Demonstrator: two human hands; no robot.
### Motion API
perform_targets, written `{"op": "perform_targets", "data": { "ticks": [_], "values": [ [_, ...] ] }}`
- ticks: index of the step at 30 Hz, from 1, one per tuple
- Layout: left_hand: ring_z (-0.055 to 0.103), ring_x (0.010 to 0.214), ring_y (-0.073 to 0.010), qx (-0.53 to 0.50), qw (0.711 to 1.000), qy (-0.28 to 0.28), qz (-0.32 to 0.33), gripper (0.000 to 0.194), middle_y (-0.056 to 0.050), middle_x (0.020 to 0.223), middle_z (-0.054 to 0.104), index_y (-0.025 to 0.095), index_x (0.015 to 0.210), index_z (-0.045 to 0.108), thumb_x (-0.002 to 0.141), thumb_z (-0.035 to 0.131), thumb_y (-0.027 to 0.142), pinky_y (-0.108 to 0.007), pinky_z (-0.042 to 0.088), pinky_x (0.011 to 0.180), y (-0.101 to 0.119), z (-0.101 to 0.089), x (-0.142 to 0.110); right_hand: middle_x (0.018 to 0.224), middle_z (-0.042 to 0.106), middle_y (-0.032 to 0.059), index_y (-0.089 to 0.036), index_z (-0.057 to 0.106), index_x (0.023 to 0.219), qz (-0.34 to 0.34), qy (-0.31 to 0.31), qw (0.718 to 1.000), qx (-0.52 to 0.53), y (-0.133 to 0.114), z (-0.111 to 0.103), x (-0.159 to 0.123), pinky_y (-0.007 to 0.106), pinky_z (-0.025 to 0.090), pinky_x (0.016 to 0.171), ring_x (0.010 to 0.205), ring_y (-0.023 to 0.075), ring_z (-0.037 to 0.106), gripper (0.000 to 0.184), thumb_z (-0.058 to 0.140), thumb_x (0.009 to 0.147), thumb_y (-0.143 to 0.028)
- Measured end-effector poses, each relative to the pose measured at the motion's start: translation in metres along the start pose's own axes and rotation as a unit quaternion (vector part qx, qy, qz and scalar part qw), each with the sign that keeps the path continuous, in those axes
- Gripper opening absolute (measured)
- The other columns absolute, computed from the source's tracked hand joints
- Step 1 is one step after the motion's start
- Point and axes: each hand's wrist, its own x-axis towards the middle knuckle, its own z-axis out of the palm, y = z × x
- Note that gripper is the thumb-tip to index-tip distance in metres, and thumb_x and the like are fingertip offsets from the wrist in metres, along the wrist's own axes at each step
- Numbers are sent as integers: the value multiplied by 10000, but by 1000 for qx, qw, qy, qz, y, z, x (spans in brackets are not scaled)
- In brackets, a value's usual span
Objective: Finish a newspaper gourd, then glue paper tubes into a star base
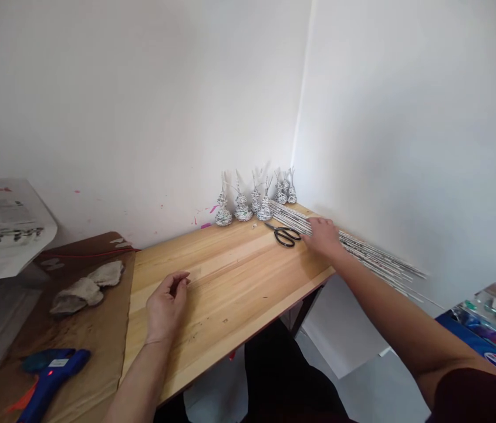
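My left hand [166, 305] hovers over or rests on the wooden tabletop, its fingers loosely curled toward the thumb and nothing visible in them. Over a bundle of thin rolled newspaper sticks [375, 258] along the right wall lies my right hand [323, 237], its fingers closed across the sticks; the fingertips are partly hidden. Black-handled scissors [286, 236] lie beside that hand, blades toward the back. Several small gourd-shaped figures woven from newspaper [243, 208] stand at the back, with loose stick ends poking up from their tops.
On brown cardboard [107, 329] at the left lie a blue glue gun [54, 376] with a red light and a crumpled cloth [83, 294]. A printed sheet [5, 229] hangs at far left. White walls meet behind the table [212, 299]. A blue package [468, 335] sits at right.
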Motion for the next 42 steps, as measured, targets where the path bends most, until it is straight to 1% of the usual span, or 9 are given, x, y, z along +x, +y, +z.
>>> {"op": "perform_targets", "data": {
  "ticks": [4, 6, 9, 13, 17, 21, 25, 36, 42],
  "values": [
    [720, 772, -224, 9, 1000, -12, 0, 216, -24, 804, 755, 257, 906, 689, 780, 560, 377, -351, 571, 782, 1, 0, 1, 1326, 579, 263, -93, 553, 1315, 87, -52, 992, -74, 40, -4, 14, 569, 348, 1000, 1231, 438, 494, 717, 705, 785, -551],
    [721, 776, -218, 14, 1000, -18, -3, 226, -24, 805, 757, 253, 910, 690, 780, 553, 378, -341, 570, 789, 1, -1, 1, 1265, 633, 235, -118, 602, 1281, 101, -71, 988, -92, 48, -2, 19, 543, 382, 977, 1202, 420, 534, 663, 670, 809, -579],
    [721, 781, -211, 20, 999, -25, -11, 253, -30, 813, 759, 241, 923, 692, 780, 542, 386, -328, 569, 791, 1, -2, 2, 1251, 666, 176, -181, 654, 1259, 96, -73, 987, -108, 53, 0, 27, 457, 420, 947, 1196, 370, 561, 495, 591, 891, -506],
    [722, 785, -216, 14, 1000, -25, -9, 270, -41, 814, 758, 228, 921, 694, 770, 544, 395, -329, 572, 785, 0, -1, 2, 1214, 694, 154, -188, 702, 1204, 79, -71, 988, -116, 55, 2, 35, 363, 455, 851, 1126, 319, 612, 409, 528, 933, -439],
    [724, 782, -220, 10, 1000, -25, -10, 272, -42, 805, 758, 226, 921, 696, 765, 552, 395, -334, 574, 781, -3, 0, 3, 1198, 701, 147, -181, 698, 1215, 61, -63, 989, -117, 57, 0, 35, 355, 459, 813, 1064, 308, 634, 423, 541, 918, -440],
    [726, 798, -221, 13, 1000, -23, -14, 268, -38, 813, 760, 231, 923, 699, 769, 556, 396, -336, 575, 793, -6, 1, 3, 1279, 645, 164, -161, 629, 1313, 37, -12, 991, -125, 56, -5, 23, 389, 438, 874, 1143, 332, 568, 498, 547, 915, -448],
    [724, 784, -215, 15, 1000, -21, -11, 260, -32, 805, 757, 237, 926, 699, 773, 555, 391, -335, 575, 798, -8, 1, 3, 1205, 670, 113, -226, 712, 1153, -13, 16, 991, -133, 50, -9, 9, 395, 392, 941, 1174, 312, 515, 347, 499, 948, -406],
    [724, 771, -214, 30, 999, -20, -5, 251, -26, 795, 757, 245, 920, 704, 773, 552, 380, -335, 573, 784, -9, 0, 4, 1046, 698, 153, -189, 755, 924, -28, -25, 987, -159, 43, -3, 2, 412, 402, 875, 1067, 312, 555, 240, 549, 892, -305],
    [717, 788, -212, 18, 999, -25, -11, 255, -30, 813, 755, 246, 931, 700, 778, 553, 387, -331, 566, 792, -9, 1, 4, 1058, 708, 157, -174, 754, 938, -26, -34, 990, -135, 32, -16, 0, 402, 410, 848, 1053, 318, 584, 245, 535, 882, -269]
  ]
}}
